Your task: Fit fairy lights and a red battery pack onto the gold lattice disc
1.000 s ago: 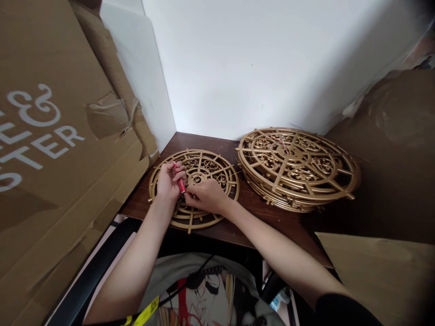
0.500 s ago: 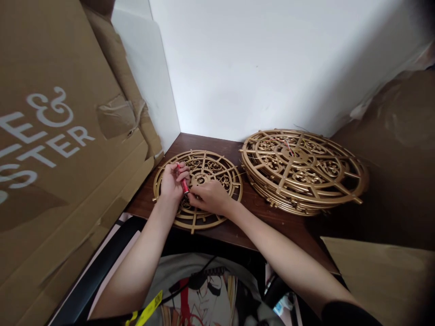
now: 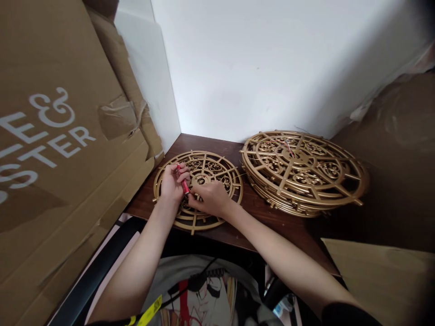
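My left hand is curled around a slim red cylinder with a silvery lower end, which slants across the fingers. Just right of that end is my right hand, its fingers curled and the thumb close to the index finger. Whatever they pinch, if anything, is too small to make out. Both hands are over a round gold openwork clock face lying flat on the dark wooden table. The hands cover part of its left side and middle.
A stack of similar gold openwork discs, with thin coloured wires on top, stands to the right. A large cardboard box rises on the left. More cardboard is at lower right. A white wall closes off the back.
My right thumb and fingertips have shifted slightly around the red cylinder's lower end. The left hand keeps its hold, and the discs stay in place.
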### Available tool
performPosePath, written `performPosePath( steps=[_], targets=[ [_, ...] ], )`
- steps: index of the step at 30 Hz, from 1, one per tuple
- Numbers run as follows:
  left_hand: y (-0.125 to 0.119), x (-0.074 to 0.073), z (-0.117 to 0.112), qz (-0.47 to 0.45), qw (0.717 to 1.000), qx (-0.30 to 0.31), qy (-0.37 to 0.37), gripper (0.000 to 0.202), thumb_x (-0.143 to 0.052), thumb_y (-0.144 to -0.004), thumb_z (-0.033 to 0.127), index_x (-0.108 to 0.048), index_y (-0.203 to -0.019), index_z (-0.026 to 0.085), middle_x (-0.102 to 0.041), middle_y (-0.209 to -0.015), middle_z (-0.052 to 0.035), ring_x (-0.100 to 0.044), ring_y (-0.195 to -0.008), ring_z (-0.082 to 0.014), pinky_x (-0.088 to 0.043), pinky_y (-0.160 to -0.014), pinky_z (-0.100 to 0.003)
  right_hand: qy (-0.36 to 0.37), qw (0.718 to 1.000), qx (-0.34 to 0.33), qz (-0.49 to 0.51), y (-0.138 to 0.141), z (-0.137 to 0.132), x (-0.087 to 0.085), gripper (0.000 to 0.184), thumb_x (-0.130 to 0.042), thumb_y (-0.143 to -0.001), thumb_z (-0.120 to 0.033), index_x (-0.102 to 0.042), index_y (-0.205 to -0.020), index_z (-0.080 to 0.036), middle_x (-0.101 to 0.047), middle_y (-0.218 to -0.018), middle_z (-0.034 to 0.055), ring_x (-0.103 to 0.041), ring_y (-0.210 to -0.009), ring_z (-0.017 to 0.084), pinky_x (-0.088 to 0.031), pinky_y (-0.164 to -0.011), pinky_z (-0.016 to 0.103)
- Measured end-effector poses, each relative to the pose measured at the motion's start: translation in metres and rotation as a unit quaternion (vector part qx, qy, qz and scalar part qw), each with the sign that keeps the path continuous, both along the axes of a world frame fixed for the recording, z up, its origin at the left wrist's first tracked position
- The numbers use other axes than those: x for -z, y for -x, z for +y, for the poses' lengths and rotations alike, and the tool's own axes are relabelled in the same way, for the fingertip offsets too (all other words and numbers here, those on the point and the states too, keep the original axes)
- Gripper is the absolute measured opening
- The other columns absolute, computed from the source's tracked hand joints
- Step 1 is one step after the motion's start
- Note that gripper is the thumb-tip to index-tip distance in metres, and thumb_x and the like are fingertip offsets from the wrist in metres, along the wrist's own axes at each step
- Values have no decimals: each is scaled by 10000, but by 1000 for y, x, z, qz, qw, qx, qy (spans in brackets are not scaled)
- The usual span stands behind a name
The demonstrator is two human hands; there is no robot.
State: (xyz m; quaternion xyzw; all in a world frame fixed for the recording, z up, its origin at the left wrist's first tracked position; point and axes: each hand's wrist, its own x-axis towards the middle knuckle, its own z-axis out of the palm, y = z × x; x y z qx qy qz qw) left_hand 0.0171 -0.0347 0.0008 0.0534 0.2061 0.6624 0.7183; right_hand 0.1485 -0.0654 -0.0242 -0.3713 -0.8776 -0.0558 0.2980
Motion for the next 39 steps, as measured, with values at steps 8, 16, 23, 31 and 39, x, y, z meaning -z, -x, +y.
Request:
performPosePath(
  steps=[8, 16, 23, 31, 39],
  targets=[
    [0, -1, 0, 16, 1000, -10, -1, 157, -382, -773, 25, -429, -694, 153, -464, -621, 15, -425, -461, -27, -223, -299, -66, 22, 1000, 10, -3, 1, -5, -6, 203, -490, -827, -270, -654, -757, -173, -699, -635, 23, -618, -561, 145, -312, -532, 246],
    [-1, -2, -1, 14, 1000, -12, -1, 156, -377, -770, 29, -424, -694, 158, -469, -603, 13, -421, -448, -33, -211, -290, -73, -2, 1000, 10, 8, 2, -5, -3, 205, -476, -825, -273, -643, -754, -178, -684, -616, 24, -604, -558, 146, -303, -542, 256],
    [-1, -3, -1, 16, 1000, -3, 3, 157, -370, -786, 36, -418, -701, 159, -457, -604, 21, -384, -414, -20, -216, -293, -74, -3, 1000, -3, 1, 1, -3, -3, 240, -472, -867, -319, -631, -757, -177, -679, -607, 18, -603, -553, 134, -298, -533, 244],
    [3, 1, 2, 21, 1000, 15, -9, 146, -381, -807, 46, -440, -722, 149, -461, -627, 17, -392, -425, -16, -259, -311, -67, 9, 1000, -19, 7, -1, -1, -2, 288, -444, -918, -345, -643, -792, -179, -700, -655, 20, -608, -572, 126, -317, -541, 237],
    [2, 0, 0, 25, 999, 17, -11, 133, -421, -793, 42, -455, -730, 154, -479, -624, 14, -416, -445, -27, -271, -311, -60, 65, 997, 17, -43, 2, -6, -7, 322, -419, -953, -388, -654, -887, -177, -723, -810, 44, -642, -666, 143, -329, -555, 238]
  ],
)
